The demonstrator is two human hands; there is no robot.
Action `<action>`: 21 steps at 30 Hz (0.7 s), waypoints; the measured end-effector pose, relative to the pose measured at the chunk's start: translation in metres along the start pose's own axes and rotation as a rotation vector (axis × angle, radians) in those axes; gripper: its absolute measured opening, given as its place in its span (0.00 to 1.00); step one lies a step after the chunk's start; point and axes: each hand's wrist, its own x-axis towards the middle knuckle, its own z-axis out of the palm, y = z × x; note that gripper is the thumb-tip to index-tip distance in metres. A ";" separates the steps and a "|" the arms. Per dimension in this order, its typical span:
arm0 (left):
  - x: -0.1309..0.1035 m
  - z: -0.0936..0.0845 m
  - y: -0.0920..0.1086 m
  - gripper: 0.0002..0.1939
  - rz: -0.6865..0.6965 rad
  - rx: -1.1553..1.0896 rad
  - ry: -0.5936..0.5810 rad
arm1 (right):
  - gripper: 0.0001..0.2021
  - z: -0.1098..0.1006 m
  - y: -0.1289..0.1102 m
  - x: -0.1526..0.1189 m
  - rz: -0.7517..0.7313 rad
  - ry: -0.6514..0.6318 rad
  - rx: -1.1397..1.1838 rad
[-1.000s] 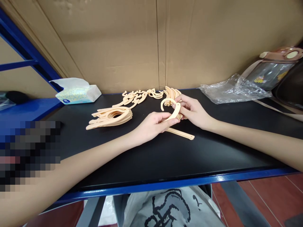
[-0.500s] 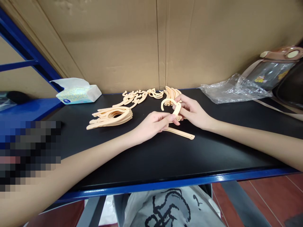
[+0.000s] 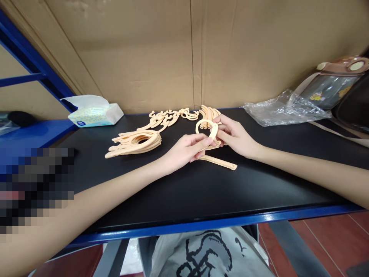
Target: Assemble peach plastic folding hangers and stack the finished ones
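Observation:
My left hand [image 3: 188, 149] pinches the lower end of a cream curved hook piece [image 3: 213, 132] between thumb and fingers. At its right side, my right hand [image 3: 233, 134] has its fingers closed on the same piece near its upper end. The hook's open curve points left. Just below the hands, a cream flat strip [image 3: 220, 162] with a hole at its right end lies on the black table [image 3: 184, 196]. Part of another cream piece shows under the fingers. To the left sits a stack of cream curved pieces [image 3: 141, 142].
Small loose hook pieces [image 3: 165, 117] and a fanned pile [image 3: 210, 111] lie at the back. A tissue pack [image 3: 96, 113] stands back left. On the right are a clear plastic bag [image 3: 279, 109] and a bottle [image 3: 328, 88]. Cardboard [image 3: 129, 57] walls the back.
The hook piece has turned slightly, its curve now reaching further round at the left. My left fingers have shifted a little, and more of the piece beneath them shows.

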 end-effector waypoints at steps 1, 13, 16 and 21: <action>0.000 0.000 0.000 0.17 -0.007 0.002 0.002 | 0.03 0.000 0.000 0.000 0.009 0.007 0.013; 0.003 -0.004 -0.005 0.17 0.007 0.047 -0.032 | 0.01 0.000 -0.002 0.001 0.027 0.046 0.037; 0.003 -0.003 -0.005 0.17 0.004 0.059 -0.024 | 0.02 0.000 -0.001 0.001 0.014 0.021 0.046; 0.001 -0.002 -0.001 0.18 -0.004 0.072 -0.021 | 0.03 0.000 0.002 0.002 -0.008 -0.029 0.053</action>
